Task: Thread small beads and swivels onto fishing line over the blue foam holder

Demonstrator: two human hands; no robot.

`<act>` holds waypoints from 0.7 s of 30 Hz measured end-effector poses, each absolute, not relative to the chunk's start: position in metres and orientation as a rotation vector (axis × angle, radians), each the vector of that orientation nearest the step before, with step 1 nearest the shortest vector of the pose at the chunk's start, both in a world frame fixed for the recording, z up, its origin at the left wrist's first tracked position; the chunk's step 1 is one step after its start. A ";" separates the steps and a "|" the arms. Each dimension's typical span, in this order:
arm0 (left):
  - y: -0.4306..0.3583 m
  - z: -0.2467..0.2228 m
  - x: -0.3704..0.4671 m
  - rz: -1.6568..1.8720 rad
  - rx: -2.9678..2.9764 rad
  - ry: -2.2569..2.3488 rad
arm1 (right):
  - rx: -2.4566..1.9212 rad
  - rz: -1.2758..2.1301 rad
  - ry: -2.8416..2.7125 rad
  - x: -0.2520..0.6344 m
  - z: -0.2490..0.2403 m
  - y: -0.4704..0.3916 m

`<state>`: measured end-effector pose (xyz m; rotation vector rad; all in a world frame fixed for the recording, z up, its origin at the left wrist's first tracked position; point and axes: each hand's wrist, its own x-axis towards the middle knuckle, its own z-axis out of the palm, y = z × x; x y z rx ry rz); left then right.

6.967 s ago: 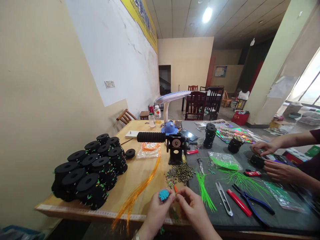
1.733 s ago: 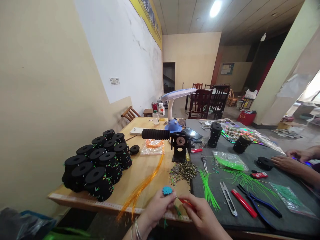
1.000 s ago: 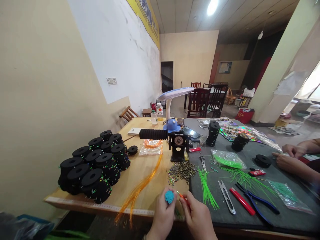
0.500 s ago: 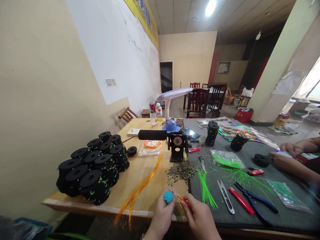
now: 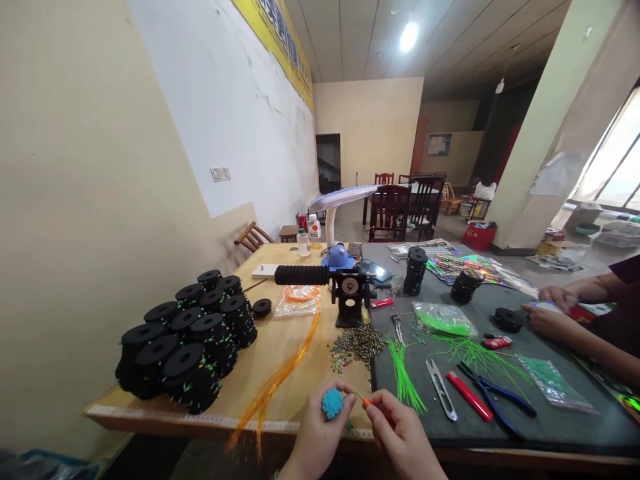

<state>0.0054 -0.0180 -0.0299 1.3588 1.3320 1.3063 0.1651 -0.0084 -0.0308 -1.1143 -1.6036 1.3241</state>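
Note:
My left hand (image 5: 320,427), at the bottom centre, is closed round a blue bundle (image 5: 332,403) whose bumpy round end faces up. Just right of it, my right hand (image 5: 400,430) pinches a small orange tool (image 5: 367,402), its thin tip pointing toward my left fingertips. Both hands are at the table's front edge. Beyond them lies a pile of small dark and gold beads (image 5: 367,343), with multicoloured beads (image 5: 341,360) at its left. Orange strands (image 5: 285,377) trail to the left of my hands, and green strands (image 5: 403,377) lie to the right.
Black spools (image 5: 185,360) stand grouped at left. A black winding device (image 5: 350,300) and a lamp (image 5: 337,253) stand behind the beads. On the grey mat are snips (image 5: 442,392), a red lighter-like stick (image 5: 469,397) and blue-handled pliers (image 5: 500,397). Another person's hands (image 5: 555,313) are at far right.
The view has shifted a little, so the table items appear slightly left and lower. My hands keep their holds, and the blue bundle's end has turned slightly more toward the camera.

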 end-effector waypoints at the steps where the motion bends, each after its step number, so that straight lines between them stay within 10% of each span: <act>1: -0.019 -0.026 0.004 1.309 1.415 1.345 | -1.133 1.247 -1.678 0.168 -0.027 -0.011; 21: -0.036 0.025 -0.019 0.905 2.040 1.197 | -1.180 0.756 -2.305 0.185 0.024 -0.029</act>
